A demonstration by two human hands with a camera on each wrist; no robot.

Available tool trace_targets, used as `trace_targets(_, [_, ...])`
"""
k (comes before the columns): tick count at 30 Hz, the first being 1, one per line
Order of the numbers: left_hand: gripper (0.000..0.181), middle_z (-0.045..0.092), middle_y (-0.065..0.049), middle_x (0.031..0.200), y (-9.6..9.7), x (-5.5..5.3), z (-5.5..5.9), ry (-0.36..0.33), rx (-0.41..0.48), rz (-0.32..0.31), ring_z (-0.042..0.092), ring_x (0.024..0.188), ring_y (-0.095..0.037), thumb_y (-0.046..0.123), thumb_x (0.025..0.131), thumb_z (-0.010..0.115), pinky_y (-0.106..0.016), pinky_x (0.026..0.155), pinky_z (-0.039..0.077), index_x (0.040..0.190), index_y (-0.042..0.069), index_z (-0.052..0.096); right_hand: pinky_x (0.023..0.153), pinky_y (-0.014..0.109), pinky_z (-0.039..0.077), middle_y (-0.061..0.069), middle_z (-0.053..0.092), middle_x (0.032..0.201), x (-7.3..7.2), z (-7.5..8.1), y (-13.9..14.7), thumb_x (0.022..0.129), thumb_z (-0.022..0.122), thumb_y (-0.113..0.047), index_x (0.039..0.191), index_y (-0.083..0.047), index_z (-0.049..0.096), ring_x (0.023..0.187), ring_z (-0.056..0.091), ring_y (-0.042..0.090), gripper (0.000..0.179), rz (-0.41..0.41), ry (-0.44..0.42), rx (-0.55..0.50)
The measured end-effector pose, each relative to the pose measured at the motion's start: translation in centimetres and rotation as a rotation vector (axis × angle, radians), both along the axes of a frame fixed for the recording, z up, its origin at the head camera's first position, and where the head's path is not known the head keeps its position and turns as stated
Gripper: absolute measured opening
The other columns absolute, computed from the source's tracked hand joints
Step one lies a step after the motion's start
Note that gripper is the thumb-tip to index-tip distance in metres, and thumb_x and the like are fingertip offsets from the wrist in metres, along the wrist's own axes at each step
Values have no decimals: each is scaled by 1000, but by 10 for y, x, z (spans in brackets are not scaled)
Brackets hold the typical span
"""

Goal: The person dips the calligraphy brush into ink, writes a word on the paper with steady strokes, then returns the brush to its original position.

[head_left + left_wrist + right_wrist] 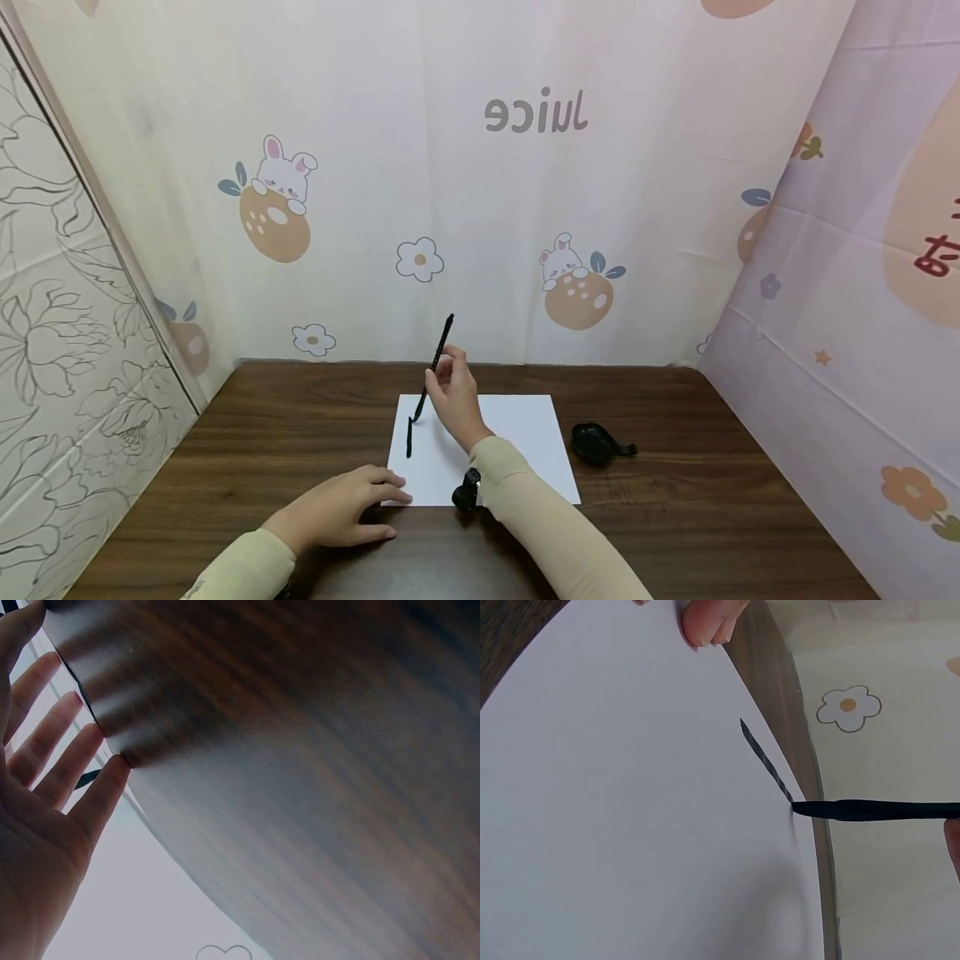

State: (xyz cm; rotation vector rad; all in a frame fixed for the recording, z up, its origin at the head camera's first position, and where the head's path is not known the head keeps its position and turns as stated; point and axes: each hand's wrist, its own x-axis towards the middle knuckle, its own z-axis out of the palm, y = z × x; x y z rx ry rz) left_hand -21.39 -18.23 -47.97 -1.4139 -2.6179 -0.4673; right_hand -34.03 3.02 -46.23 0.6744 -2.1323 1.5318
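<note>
Two hands at one sheet of paper (pixel 525 417) on a wooden table (pixel 300 408). Right hand (pixel 457 400): thumb and fingers pinching a black brush (pixel 441 347) partway along its shaft, handle tilted, tip meeting the upper end of one dark line (pixel 408 439). Left hand (pixel 341 507): fingers extended and slightly spread, fingertips at the near left corner of the paper; firmness of pressure: cannot tell.

Main risk, as judged: slip of the sheet. Likely cause: steadying at one corner only, far and right edges without any visible hold. Probable result: a kinked or doubled stroke.

Second risk: stray ink on the table. Cause: line near the left edge of the paper, little margin for a leftward swing of the tip.

Third risk: a blot at the line's end. Cause: too long a pause or too heavy a press; dryness uncertain, some sheen in the right wrist view.

Fourth risk: smearing. Cause: right sleeve (pixel 555 517) and black wrist camera (pixel 467 490) across the near part of the sheet; contact with it: cannot tell.

Minor: black pear-shaped object (pixel 594 443) just beside the right edge, contents unknown; possible knock from an outward sweep of the right forearm.
</note>
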Motion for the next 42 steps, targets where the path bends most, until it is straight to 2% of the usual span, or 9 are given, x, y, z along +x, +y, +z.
trace_targets(7, [35, 63, -5, 125, 0, 0, 0, 16, 4, -2, 61, 115, -22, 32, 90, 77, -40, 93, 53, 121, 17, 71, 73, 26, 55, 4, 55, 98, -1, 0, 1, 100, 60, -9, 135, -7, 41, 88, 58, 15, 40, -1, 1, 15])
trace_targets(17, [35, 63, -5, 126, -1, 1, -1, 4, -3, 3, 60, 115, -22, 33, 91, 75, -41, 93, 53, 122, 18, 70, 71, 26, 56, 3, 54, 96, 1, 0, 2, 100, 60, -10, 136, -11, 41, 84, 58, 15, 41, 3, 6, 29])
trace_targets(42, [35, 63, -4, 126, -1, -2, -4, 24, -4, -10, 60, 115, -20, 34, 91, 75, -40, 94, 53, 122, 18, 70, 67, 27, 54, 3, 53, 89, 1, 1, 6, 98, 61, -6, 136, -7, 42, 76, 58, 14, 42, 3, 35, 59])
